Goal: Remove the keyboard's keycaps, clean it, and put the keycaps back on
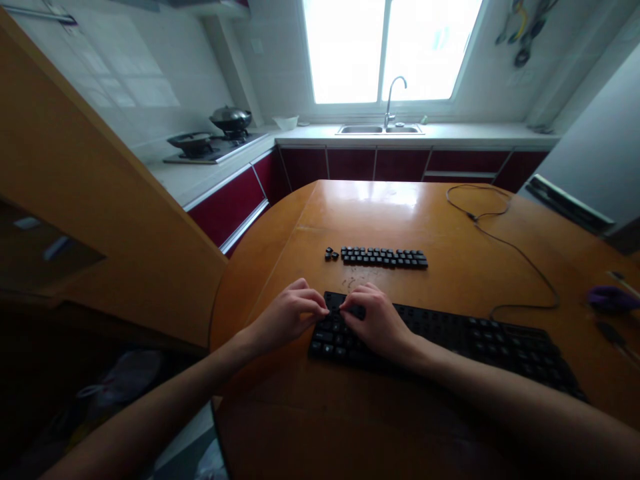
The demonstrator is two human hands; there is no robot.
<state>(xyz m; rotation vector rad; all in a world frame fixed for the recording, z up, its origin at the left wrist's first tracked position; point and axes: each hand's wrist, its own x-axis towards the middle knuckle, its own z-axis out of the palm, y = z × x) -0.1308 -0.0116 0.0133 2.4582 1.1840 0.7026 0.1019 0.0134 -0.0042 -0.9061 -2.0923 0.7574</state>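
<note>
A black keyboard [425, 327] lies on the wooden table, with its upper-left rows stripped of keycaps. At its top-left corner, my left hand [293, 310] has thumb and index finger pinched together. My right hand [375, 320] rests over the keyboard's left part, fingertips also pinched, facing the left ones across a small gap. Whatever is between the fingers is too small to make out. Beyond the keyboard, loose black keycaps [384, 257] stand lined up in rows. A few more keycaps [331, 254] sit in a small cluster at their left end.
Dark crumbs [355, 279] dot the wooden table [280, 247] behind the keyboard. A cable [525, 260] curls across the right side. Near the right edge lie a purple item [613, 299] and a dark-headed brush-like tool [611, 333]. A wooden panel [115, 173] stands to the left.
</note>
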